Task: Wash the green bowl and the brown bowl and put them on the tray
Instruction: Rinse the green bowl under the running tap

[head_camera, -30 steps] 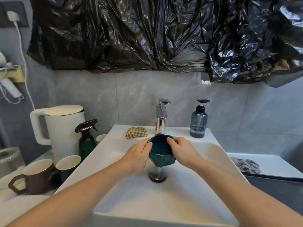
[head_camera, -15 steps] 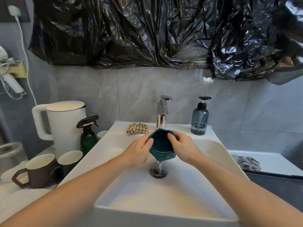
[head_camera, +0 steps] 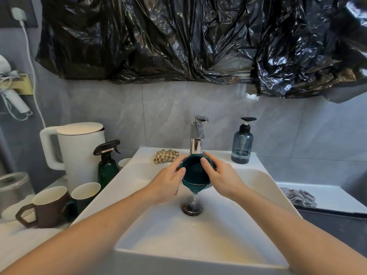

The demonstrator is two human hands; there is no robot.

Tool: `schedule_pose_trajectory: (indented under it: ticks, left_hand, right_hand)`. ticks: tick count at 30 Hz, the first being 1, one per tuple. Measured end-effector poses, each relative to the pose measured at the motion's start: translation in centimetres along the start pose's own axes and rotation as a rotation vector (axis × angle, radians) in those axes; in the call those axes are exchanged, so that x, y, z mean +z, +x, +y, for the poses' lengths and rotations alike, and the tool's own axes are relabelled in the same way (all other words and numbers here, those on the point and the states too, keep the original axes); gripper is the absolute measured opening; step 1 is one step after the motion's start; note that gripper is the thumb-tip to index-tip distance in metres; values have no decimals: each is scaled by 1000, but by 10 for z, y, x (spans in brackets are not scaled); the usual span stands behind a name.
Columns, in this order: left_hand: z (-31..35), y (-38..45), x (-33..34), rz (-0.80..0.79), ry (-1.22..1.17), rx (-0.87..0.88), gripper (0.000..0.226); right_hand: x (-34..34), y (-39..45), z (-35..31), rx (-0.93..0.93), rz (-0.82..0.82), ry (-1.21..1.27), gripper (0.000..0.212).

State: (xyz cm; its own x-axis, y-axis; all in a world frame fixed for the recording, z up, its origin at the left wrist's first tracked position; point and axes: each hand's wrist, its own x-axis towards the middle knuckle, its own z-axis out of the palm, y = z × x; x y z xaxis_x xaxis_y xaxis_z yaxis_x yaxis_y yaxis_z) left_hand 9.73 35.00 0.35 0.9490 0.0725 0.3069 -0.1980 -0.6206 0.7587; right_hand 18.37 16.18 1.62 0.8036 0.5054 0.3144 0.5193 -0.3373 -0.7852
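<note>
Both forearms reach forward over the white sink [head_camera: 264,187] and meet just below the faucet [head_camera: 196,143]. The left hand [head_camera: 168,180] grips the green bowl [head_camera: 195,175] from its left side, the thumb hooked over the rim and the fingers wrapped around the outer wall. The right hand [head_camera: 219,174] grips the bowl from the right, with one finger laid over the rim into the hollow and the others curled behind the wall.

The green bowl hangs directly under the faucet spout and above the drain [head_camera: 192,209]. It is tipped toward the person, so its mouth faces the camera and slightly up, and its low front edge points down at the drain. A thin stream of water runs off that edge into the drain.

The bowl's base and far wall are hidden behind its own rim and the hands. Left of the faucet, on the counter [head_camera: 17,241], stand a brown mug [head_camera: 47,207] and a pale-lined green cup [head_camera: 84,195] whose lower body is cut off by the sink's edge. A checked cloth [head_camera: 165,155] lies on the sink ledge just left of the faucet, and a soap bottle [head_camera: 241,144] stands to its right. Whether water is leaving the spout cannot be made out.
</note>
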Motion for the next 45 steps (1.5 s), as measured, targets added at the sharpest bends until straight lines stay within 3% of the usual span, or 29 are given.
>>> schedule_pose_trajectory:
  ticks: [15,20,29,45]
  left_hand:
    - [-1,4,0,82,2,44,49]
    - [-5,3,2,33,28,58,60]
    - [-6,2,-2,7,101,69,71]
    - [-3,1,-5,21,223,159,67]
  right_hand:
    - [0,-4,-7,-42,-58,-66,43]
    - [-3,-3,-5,-25,-71,-80,39]
    - [-5,2,3,-49,-20,-108,42]
    - [-11,2,2,-103,74,-119,47]
